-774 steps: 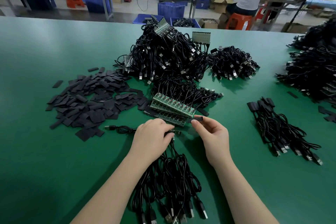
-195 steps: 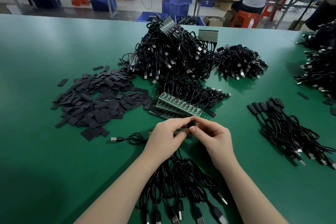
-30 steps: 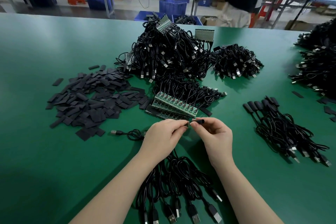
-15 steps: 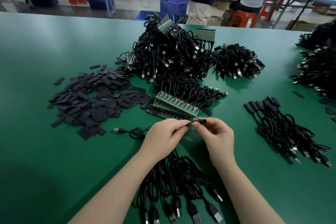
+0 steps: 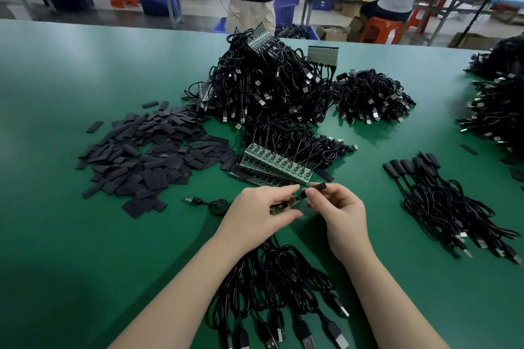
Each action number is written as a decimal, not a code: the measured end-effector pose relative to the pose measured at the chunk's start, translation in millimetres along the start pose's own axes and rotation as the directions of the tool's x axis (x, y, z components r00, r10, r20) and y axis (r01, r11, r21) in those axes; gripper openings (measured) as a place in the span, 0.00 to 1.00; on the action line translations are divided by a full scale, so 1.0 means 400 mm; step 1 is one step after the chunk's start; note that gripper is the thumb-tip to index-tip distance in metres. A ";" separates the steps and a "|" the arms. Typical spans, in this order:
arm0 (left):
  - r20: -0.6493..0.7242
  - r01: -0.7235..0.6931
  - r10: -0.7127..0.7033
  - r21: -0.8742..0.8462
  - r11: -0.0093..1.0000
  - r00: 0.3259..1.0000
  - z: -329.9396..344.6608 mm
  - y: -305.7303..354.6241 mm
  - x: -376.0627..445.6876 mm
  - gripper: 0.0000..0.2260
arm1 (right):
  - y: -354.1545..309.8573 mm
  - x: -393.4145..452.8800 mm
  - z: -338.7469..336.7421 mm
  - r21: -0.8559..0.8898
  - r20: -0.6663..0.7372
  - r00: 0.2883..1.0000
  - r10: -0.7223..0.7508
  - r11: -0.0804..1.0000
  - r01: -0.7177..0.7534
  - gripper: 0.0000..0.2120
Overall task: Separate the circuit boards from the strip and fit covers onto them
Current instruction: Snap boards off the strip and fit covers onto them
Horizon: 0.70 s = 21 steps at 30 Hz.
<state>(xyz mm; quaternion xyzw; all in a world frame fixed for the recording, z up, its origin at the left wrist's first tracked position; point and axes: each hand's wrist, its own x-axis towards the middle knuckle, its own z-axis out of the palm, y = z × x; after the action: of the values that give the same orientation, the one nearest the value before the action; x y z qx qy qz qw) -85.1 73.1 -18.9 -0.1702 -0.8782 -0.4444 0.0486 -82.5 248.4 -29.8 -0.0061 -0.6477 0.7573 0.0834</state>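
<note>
Fingers (image 5: 286, 193) of the left hand (image 5: 255, 214) pinch a small circuit board (image 5: 296, 199) above the near worktop (image 5: 85, 235); the right hand (image 5: 338, 211) pinches a black cover (image 5: 319, 186) just beside it. If the cover comes tilted, it may catch the board edge and jam.

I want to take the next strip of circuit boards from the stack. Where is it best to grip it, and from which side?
Probably grip the top strip of circuit boards by its near long edge, coming from the person's side. The black cables leave its far edge, so that side is crowded; the near edge lies bare and tilted up.
</note>
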 end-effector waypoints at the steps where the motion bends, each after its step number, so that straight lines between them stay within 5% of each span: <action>1: 0.018 0.003 -0.003 -0.015 1.000 1.000 -0.004 -0.001 0.002 0.21 | 0.000 0.001 -0.001 0.006 0.000 1.000 0.006 1.000 -0.006 0.06; 10: -0.195 0.036 -0.048 -0.065 0.997 0.980 0.005 0.002 -0.009 0.10 | 0.000 0.000 0.001 0.017 -0.017 1.000 0.022 1.000 -0.022 0.04; 21: -0.187 0.043 -0.091 -0.246 0.968 0.978 0.014 0.002 -0.009 0.10 | -0.014 -0.008 0.005 0.055 0.004 1.000 0.027 0.998 -0.028 0.05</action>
<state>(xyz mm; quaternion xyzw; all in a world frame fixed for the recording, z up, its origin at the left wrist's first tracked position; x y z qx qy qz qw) -81.3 77.3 -22.6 -0.1002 -0.8140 -0.5635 0.0993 -78.9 246.8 -24.4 -0.0115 -0.6267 0.7758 0.0721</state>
